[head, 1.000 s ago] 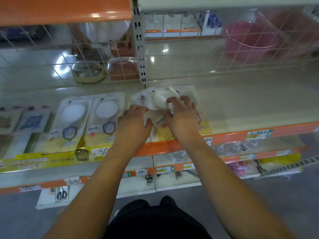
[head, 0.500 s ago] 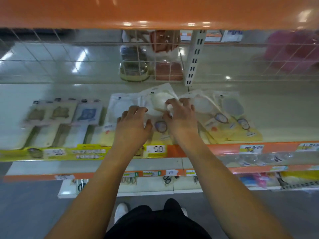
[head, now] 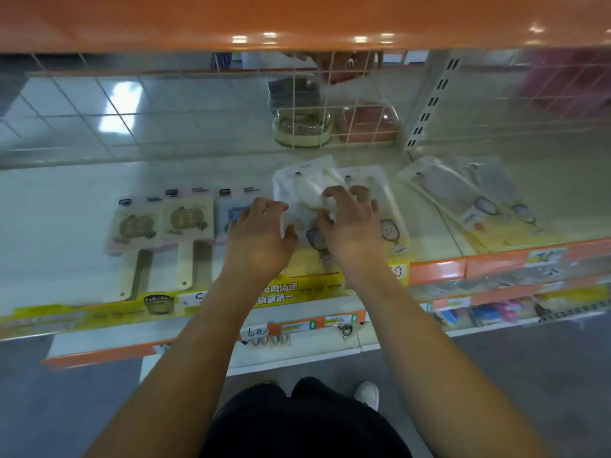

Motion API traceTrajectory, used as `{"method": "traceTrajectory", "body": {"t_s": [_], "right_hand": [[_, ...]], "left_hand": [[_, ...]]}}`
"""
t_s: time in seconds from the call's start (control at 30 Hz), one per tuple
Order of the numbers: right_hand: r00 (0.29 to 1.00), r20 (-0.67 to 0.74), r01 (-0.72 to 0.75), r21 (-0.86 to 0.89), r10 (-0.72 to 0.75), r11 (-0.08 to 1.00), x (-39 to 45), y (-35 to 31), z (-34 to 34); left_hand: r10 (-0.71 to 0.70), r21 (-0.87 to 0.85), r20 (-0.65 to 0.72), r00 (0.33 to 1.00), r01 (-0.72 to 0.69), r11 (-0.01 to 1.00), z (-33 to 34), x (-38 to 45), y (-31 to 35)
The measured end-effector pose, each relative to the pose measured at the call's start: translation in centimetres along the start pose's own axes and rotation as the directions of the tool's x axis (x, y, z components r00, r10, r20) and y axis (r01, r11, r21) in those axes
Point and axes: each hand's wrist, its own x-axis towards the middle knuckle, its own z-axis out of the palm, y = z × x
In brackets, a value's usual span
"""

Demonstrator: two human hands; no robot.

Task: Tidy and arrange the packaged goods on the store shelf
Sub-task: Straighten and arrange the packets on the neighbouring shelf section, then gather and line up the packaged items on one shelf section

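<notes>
Stretching across the whole width, the shelf (head: 99, 200) is a pale board with an orange front lip and a yellow price strip (head: 99, 309) clipped along it. A white wire grid (head: 330, 104) closes off the back, and through it show a round clear tub (head: 302, 130) and an orange-tinted box (head: 368, 122) on the far side. A slotted upright post (head: 429, 104) stands at the back right. Lower shelves with small goods sit below the lip.

On the left of the board lie three paddle-shaped packs (head: 162, 226) side by side, flat, handles toward the aisle. To the right, well apart from the hands, two clear packets (head: 463, 196) lie flat and slanted, overlapping each other.

In the middle sits a loose stack of clear packets (head: 330, 180) with white round pads inside and yellow card bottoms, the top ones askew on those beneath. A person's bare arms reach in over the lip to this stack. The left hand (head: 261, 236) rests palm down on its left part, fingers bent a little and slightly spread, pressing on the plastic. The right hand (head: 350, 223) lies just beside it on the top packet, fingers curled down onto the white pad; whether they truly pinch it or only press I cannot tell.

Below, dark trousers and one white shoe (head: 367, 393) show against the grey floor.
</notes>
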Motion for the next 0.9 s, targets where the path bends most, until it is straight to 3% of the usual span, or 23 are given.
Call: {"method": "traceTrajectory", "body": {"t_s": [0.5, 0.7, 0.9], "right_hand": [[0.994, 0.022, -0.110, 0.008, 0.110, 0.994, 0.1, -3.5, 1.1], [0.975, 0.115, -0.160, -0.220, 0.189, 0.962, -0.8, -3.4, 2.6], [0.973, 0.137, -0.139, -0.287, 0.184, 0.948, -1.3, -3.4, 2.7]], "left_hand": [[-0.025, -0.022, 0.061, 0.998, 0.027, 0.999, -1.5, 1.3, -2.8], [-0.013, -0.005, 0.067, 0.998, 0.014, 1.000, -0.9, 0.9, -2.9], [0.007, -0.008, 0.046, 0.999, -0.007, 1.000, -1.0, 0.6, -3.2]]}}
